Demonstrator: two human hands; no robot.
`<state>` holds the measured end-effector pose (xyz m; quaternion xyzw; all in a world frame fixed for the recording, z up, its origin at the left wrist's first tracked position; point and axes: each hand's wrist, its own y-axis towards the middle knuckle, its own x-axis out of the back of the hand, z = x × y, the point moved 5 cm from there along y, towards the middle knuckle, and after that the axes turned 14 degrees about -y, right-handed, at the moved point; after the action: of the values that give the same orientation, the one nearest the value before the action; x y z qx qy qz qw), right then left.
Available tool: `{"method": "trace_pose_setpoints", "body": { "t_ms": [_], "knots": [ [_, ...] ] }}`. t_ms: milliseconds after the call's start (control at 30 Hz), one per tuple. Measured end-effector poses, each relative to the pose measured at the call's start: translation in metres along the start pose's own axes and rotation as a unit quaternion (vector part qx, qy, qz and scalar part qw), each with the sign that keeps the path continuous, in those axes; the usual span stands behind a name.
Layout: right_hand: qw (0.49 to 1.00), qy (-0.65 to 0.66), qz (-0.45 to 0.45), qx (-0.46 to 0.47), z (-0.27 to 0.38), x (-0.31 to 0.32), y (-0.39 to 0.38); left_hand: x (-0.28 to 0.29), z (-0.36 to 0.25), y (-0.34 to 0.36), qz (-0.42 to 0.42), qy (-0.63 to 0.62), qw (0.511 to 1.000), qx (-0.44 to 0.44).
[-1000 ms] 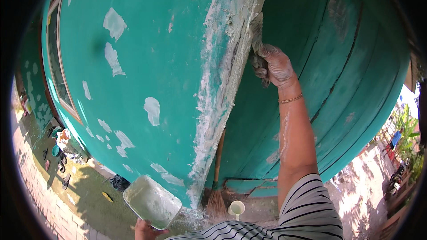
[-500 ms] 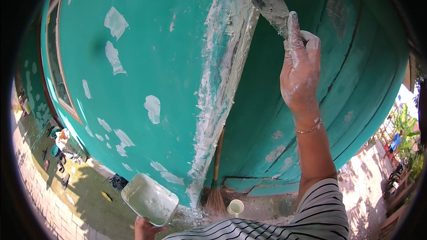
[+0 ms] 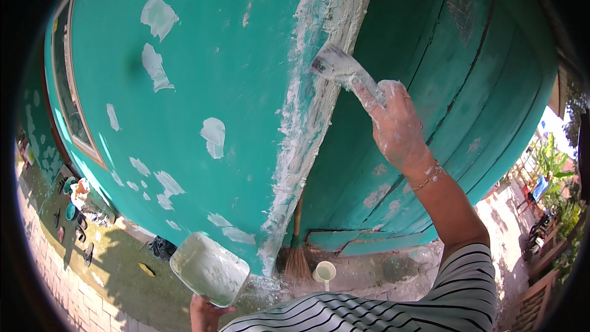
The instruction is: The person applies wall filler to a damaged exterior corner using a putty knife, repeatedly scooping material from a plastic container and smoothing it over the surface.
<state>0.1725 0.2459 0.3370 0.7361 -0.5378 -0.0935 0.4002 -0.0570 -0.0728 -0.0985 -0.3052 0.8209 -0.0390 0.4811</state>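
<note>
My right hand (image 3: 399, 126), smeared with white filler, grips a putty knife (image 3: 344, 69) by its handle. The blade lies over the plastered wall corner (image 3: 301, 110), where rough white filler runs from the top down to the ground; whether its edge touches cannot be made out. Low on the left, my left hand (image 3: 208, 315) holds a white rectangular tub (image 3: 211, 268) by its near rim, with fingers and thumb at the edge. Pale filler coats the inside of the tub. Dried white patches (image 3: 214, 138) dot the green wall (image 3: 246, 67) left of the corner.
A broom (image 3: 298, 263) leans in the recess behind the corner, next to a white mug (image 3: 324, 272) on the ground. Sandals (image 3: 81, 233) and bowls lie by the wall at far left. A window (image 3: 74, 80) is at left, plants (image 3: 550, 160) at right.
My right hand and the putty knife have moved down and left, the blade now turned leftward over the corner. The tub in my left hand has barely shifted.
</note>
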Motion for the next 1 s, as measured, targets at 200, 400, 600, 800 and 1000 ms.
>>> {"method": "trace_pose_setpoints", "body": {
  "t_ms": [200,400,600,800,1000],
  "knots": [
    [0.98,0.141,0.087,-0.107,0.016,0.027,-0.014,-0.001,-0.02,-0.012,-0.006,0.019,1.0,-0.02],
    [0.993,-0.08,-0.059,0.055,-0.011,0.002,0.008,0.011,-0.02,-0.009,0.001,-0.011,1.0,-0.001],
    [0.973,-0.155,-0.172,0.006,-0.089,0.005,0.073,0.011,-0.02,-0.017,-0.006,-0.011,1.0,-0.006],
    [0.965,-0.076,-0.222,-0.117,-0.157,0.057,0.15,0.016,-0.021,-0.019,-0.005,-0.019,1.0,-0.023],
    [0.992,0.021,-0.119,-0.044,-0.086,0.033,0.104,0.008,-0.02,-0.018,0.008,-0.007,0.999,-0.031]
  ]
}}
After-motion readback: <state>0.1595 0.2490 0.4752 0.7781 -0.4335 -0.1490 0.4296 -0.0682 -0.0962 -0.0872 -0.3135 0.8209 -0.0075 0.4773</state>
